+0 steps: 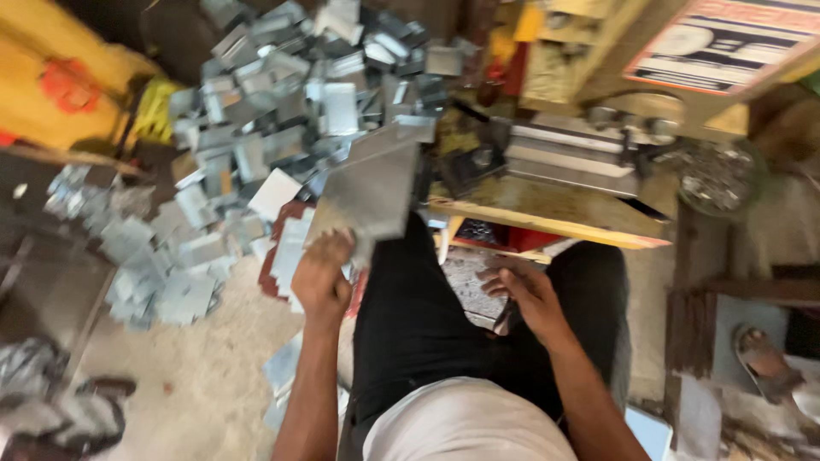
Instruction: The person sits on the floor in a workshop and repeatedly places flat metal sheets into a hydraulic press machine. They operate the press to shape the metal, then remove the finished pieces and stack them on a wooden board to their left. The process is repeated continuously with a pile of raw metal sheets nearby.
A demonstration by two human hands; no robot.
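Note:
My left hand (322, 277) grips the lower corner of a flat grey metal sheet (366, 192), held tilted above my left knee. My right hand (528, 296) hangs between my knees in black trousers, fingers curled around a thin dark object that I cannot make out. In front of my knees stands a small bench machine with metal rollers (571, 158) on a yellow wooden board (547, 213).
A big heap of bent metal pieces (282, 94) covers the floor ahead and to the left. Flat sheets (286, 248) lie stacked by my left leg. A yellow bag (51, 85) sits far left, a sandal (763, 363) at the right.

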